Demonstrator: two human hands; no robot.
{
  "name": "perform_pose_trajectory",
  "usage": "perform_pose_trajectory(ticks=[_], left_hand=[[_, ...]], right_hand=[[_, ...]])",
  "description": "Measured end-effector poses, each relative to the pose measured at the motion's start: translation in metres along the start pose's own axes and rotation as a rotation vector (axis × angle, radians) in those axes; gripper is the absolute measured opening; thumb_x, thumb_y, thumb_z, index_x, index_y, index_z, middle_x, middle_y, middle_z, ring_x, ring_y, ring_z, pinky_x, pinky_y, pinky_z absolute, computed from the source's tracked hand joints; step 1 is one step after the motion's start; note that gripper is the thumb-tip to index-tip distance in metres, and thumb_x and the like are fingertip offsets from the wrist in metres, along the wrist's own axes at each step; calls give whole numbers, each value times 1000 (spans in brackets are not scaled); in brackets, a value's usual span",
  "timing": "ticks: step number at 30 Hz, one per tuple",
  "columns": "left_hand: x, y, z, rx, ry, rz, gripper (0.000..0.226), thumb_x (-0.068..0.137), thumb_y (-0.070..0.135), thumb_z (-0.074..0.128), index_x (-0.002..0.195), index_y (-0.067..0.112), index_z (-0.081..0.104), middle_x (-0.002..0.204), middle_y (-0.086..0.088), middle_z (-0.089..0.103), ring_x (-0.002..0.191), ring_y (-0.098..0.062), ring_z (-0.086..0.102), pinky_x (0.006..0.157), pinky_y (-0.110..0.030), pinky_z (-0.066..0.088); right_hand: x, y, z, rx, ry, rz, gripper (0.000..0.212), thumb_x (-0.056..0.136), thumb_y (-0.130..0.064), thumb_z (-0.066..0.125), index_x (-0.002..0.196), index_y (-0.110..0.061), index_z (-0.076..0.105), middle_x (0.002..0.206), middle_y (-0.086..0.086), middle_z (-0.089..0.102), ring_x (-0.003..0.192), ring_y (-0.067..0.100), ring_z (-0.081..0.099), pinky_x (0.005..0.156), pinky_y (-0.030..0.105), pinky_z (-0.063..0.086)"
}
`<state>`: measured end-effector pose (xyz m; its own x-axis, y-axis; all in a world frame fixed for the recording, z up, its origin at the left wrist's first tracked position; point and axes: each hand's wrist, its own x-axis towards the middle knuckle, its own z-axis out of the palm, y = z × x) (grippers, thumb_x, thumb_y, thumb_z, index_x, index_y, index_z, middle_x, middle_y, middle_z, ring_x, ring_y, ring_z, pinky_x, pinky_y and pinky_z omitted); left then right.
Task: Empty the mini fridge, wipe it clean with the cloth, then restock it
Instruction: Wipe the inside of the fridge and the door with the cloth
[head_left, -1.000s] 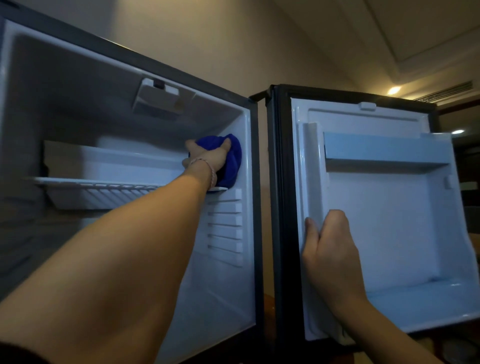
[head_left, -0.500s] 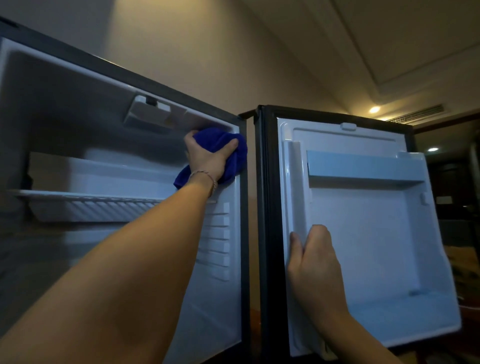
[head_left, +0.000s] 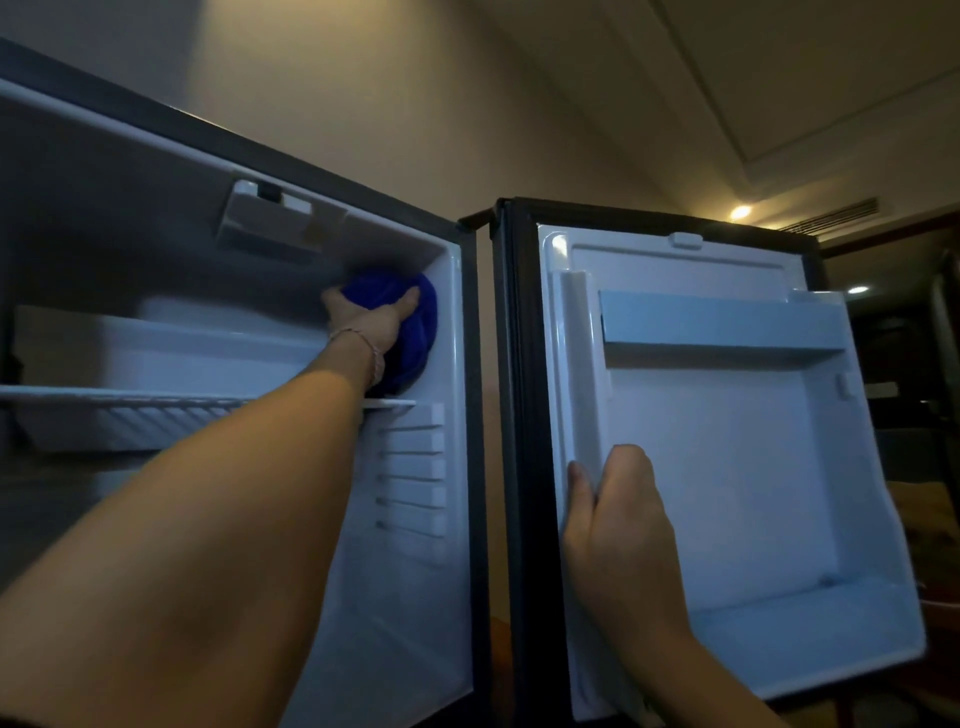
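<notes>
Closest to me, the right hand (head_left: 618, 525) grips the raised inner edge of the open fridge door (head_left: 727, 467), fingers curled together over the ridge and the thumb lying flat along its near side. Just above those fingers sits the door shelf (head_left: 722, 325), and below and to the right of them the bottom door bin (head_left: 810, 639). I follow the left forearm up into the mini fridge (head_left: 415, 571); the wire rack (head_left: 130, 402) runs under the arm, and a stack of rail slots (head_left: 413, 478) steps down the side wall below the wrist. Deepest in, the left hand (head_left: 369, 319) clutches the blue cloth (head_left: 415, 322), thumb and fingers spread round the bunched fabric, pressing it into the upper right corner against the side wall. Up and to the left of the fingers hangs the light housing (head_left: 275, 221) on the ceiling of the cavity.
</notes>
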<state>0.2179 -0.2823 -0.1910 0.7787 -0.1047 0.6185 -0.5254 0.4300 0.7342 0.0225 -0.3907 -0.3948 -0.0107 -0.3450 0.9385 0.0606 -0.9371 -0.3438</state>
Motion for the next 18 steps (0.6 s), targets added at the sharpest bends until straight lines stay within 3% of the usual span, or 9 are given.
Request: perform_pose_trajectory(ticks=[2, 7, 11, 13, 16, 18], left_hand=[[-12, 6, -3, -16, -48, -47, 104, 73, 29, 87, 151, 25, 19, 151, -11, 37, 134, -37, 41, 110, -58, 36], [-57, 23, 3, 21, -136, -12, 88, 69, 27, 89, 137, 28, 32, 129, -1, 46, 119, -28, 48, 102, -55, 45], [-97, 25, 12, 91, -146, 129, 83, 67, 32, 90, 129, 33, 35, 133, 2, 45, 121, -27, 49, 99, -55, 47], [-117, 19, 12, 79, -160, 153, 85, 66, 34, 90, 130, 34, 35, 133, 4, 45, 121, -25, 48, 100, -54, 47], [-148, 5, 11, 27, -206, 145, 85, 62, 35, 92, 125, 37, 35, 128, 9, 45, 120, -20, 49, 102, -50, 47], [-166, -5, 12, -26, -201, 117, 88, 60, 34, 93, 126, 38, 35, 129, 11, 45, 122, -20, 49, 102, -51, 47]], right_hand=[[0, -1, 1, 4, -4, 20, 22, 101, -31, 46, 83, -21, 36, 77, 3, 46, 65, 22, 49, 56, 46, 48], [0, -7, -2, -8, -52, 76, 24, 100, -37, 41, 86, -18, 38, 83, 6, 49, 73, 27, 54, 62, 53, 52], [-4, -8, -6, -8, -88, 112, 22, 102, -32, 44, 89, -15, 39, 87, 7, 49, 78, 28, 54, 66, 51, 51], [-17, -3, -10, -3, -146, 90, 22, 103, -32, 43, 89, -15, 39, 84, 6, 48, 73, 26, 52, 61, 43, 49], [-36, 9, -29, -77, -233, -52, 22, 104, -26, 48, 87, -18, 37, 75, -2, 41, 62, 13, 43, 56, 21, 33], [-38, 18, -45, -118, -399, -58, 24, 105, -30, 45, 87, -19, 35, 74, -5, 39, 67, 14, 43, 63, 25, 33]])
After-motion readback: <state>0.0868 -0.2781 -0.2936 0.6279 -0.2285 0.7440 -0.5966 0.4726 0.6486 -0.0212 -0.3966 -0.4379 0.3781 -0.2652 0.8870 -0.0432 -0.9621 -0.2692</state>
